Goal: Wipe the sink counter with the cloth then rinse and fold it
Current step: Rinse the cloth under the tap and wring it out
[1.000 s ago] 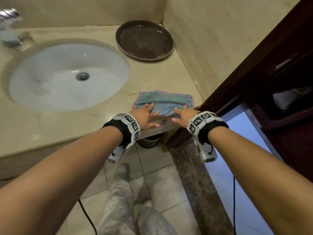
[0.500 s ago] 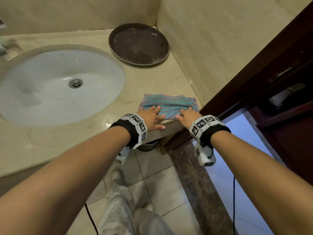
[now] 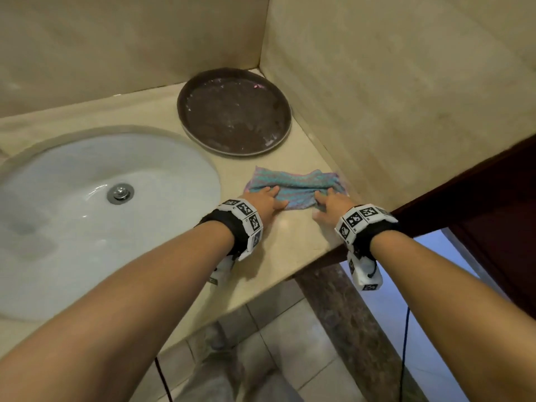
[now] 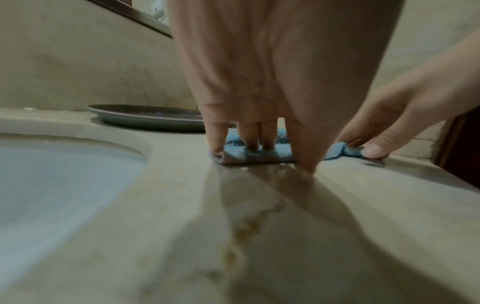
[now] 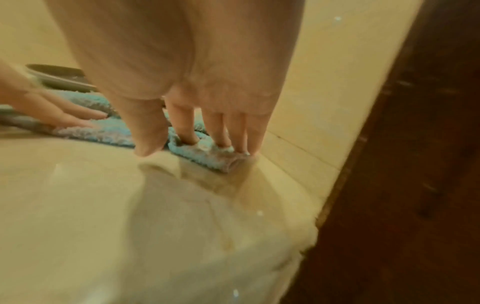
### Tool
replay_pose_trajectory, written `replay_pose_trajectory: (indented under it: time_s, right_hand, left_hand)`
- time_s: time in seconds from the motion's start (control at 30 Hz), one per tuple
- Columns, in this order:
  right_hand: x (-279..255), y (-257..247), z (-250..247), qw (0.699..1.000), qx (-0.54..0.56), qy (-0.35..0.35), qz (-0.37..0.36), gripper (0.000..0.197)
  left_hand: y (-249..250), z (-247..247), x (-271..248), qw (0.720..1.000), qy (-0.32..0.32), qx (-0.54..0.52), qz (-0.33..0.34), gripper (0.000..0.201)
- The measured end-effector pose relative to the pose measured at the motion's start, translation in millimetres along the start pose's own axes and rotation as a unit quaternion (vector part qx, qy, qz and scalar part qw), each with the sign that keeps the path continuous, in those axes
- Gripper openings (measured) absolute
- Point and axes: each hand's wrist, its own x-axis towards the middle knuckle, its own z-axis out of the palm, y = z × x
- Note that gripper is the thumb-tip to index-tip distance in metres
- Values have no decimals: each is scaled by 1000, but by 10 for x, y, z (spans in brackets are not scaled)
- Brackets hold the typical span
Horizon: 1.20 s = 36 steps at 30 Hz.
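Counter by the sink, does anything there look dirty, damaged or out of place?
The dark round tray in the back corner carries whitish streaks and specks. The counter shows a brownish blotchy stain near its front. The cloth is bunched under both hands.

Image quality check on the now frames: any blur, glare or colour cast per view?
Head: sharp on the cloth and both hands, dim warm light, soft sheen on the counter. Left wrist: left hand smeared, near counter blurred, reflections under the fingers. Right wrist: strong yellow cast, right hand and foreground soft.
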Motion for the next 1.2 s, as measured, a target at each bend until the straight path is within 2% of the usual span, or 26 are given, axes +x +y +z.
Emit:
replay_pose_trajectory:
  time_s: [0.07, 0.17, 0.27, 0.37, 0.47, 0.57, 0.67, 0.77, 0.93, 1.03, 1.1, 1.17, 1.2]
  right_hand:
    - [53, -121, -118, 1000, -25, 14, -11, 38]
    - [107, -312, -258, 998, -48, 41, 4, 27]
    - [135, -543, -292, 995, -66, 71, 9, 29]
    - [170, -808, -441, 990, -85, 100, -46, 33]
    - [265, -1137, -693, 988, -81, 43, -122, 26]
    - [358, -1540, -932, 980, -48, -42, -187, 24]
    - [454, -1936, -1189, 971, -22, -20, -237, 21]
    - [563, -2297, -1511, 959, -19, 52, -278, 23]
    - [727, -2760, -2003, 929, 59, 214, -297, 27]
    - [809, -2909, -2058, 904, 94, 289, -300, 26]
    - [926, -2940, -1919, 907, 33, 275, -316, 28]
    - [1082, -2933, -1696, 920, -62, 212, -325, 32]
    - [1158, -2919, -1601, 926, -82, 180, -322, 35]
  left_hand:
    - [-182, -66, -20, 1000, -2, 0, 4, 44]
    - [-349, -154, -58, 997, 31, -46, -49, 43]
    - [-482, -242, -111, 993, 46, -79, -80, 37]
    - [-677, -320, -220, 991, 61, -84, -83, 34]
    - [-977, -374, -407, 988, 72, -93, -103, 30]
    - [-1346, -382, -645, 981, 39, -126, -143, 31]
    - [-1720, -411, -918, 969, 35, -155, -189, 36]
    - [-2108, -529, -1166, 944, 111, -178, -253, 38]
    - [-2612, -843, -1463, 851, 311, -230, -354, 37]
    - [-2730, -897, -1459, 816, 371, -228, -379, 35]
    - [-2745, -793, -1368, 833, 328, -229, -383, 37]
    - [-2739, -621, -1226, 864, 250, -226, -373, 42]
    - [-2746, -538, -1160, 872, 229, -225, -371, 46]
